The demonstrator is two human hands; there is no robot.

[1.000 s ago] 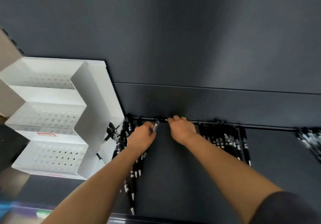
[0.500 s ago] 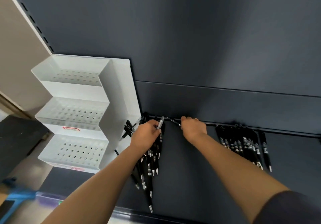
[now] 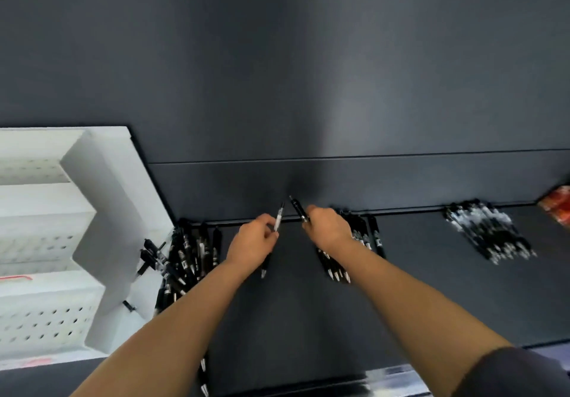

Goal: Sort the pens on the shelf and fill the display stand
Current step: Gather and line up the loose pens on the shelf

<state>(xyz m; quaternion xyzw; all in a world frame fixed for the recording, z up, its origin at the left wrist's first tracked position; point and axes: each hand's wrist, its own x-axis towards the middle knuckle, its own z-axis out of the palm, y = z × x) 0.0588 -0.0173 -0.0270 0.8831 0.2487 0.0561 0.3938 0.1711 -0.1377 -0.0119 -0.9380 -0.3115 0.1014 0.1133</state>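
Left hand [image 3: 251, 244] pinches a clear pen [image 3: 278, 219], right hand [image 3: 328, 227] grips a black pen [image 3: 297, 209] (tips nearly touching), above shelf [image 3: 431, 288]; stand [image 3: 101, 242] left.

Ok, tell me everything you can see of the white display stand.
The display stand is white, seemingly plastic or painted metal: three stepped tiers with perforated floors and front lips, joined by a zigzag side wall. It stands on the dark shelf at far left, cut by the frame edge. No pens show in its tiers. A red label marks one lip. Black pens crowd its side wall; the left hand and right hand are clear of it.
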